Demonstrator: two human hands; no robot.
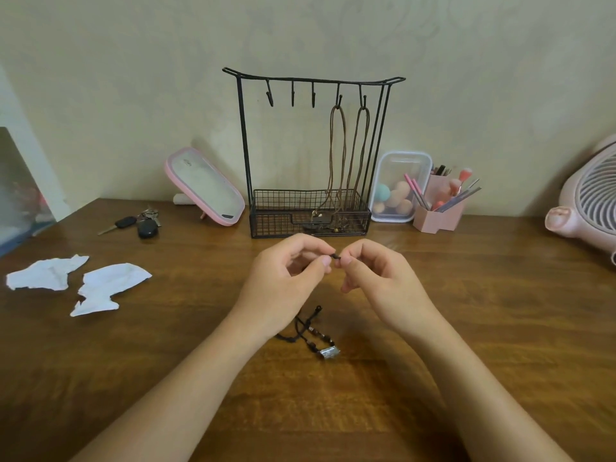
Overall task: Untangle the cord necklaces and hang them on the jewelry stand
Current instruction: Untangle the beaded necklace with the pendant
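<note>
Just in front of the jewelry stand (243, 138), both hands are raised above the wooden table (500, 311). The left hand (286, 271) and the right hand (380, 275) meet fingertip to fingertip, and each pinches a short black knotted bit of cord (335, 255) between thumb and forefinger, the other fingers curled.

Below the wrists, toward the near edge of the table, lies the black cord necklace (308, 328) with its dark beads and a small silver pendant (330, 352). Part of its cord runs under the left wrist, so I cannot tell whether it joins the pinched bit.

The stand is at the back edge of the table, against the wall. Two brown cord necklaces (336, 155) hang from its two right-hand hooks, and their lower ends drop into the wire basket (283, 221) at its base. The three left-hand hooks (292, 95) are bare.

A pink-framed mirror (206, 186) leans left of the stand, with a bunch of keys (143, 223) near it. Two torn pieces of white paper (106, 285) lie toward the left edge. Right of the stand are a clear box of makeup sponges (398, 188), a pink brush holder (436, 215) and, at the right edge, a pink fan (586, 201).
</note>
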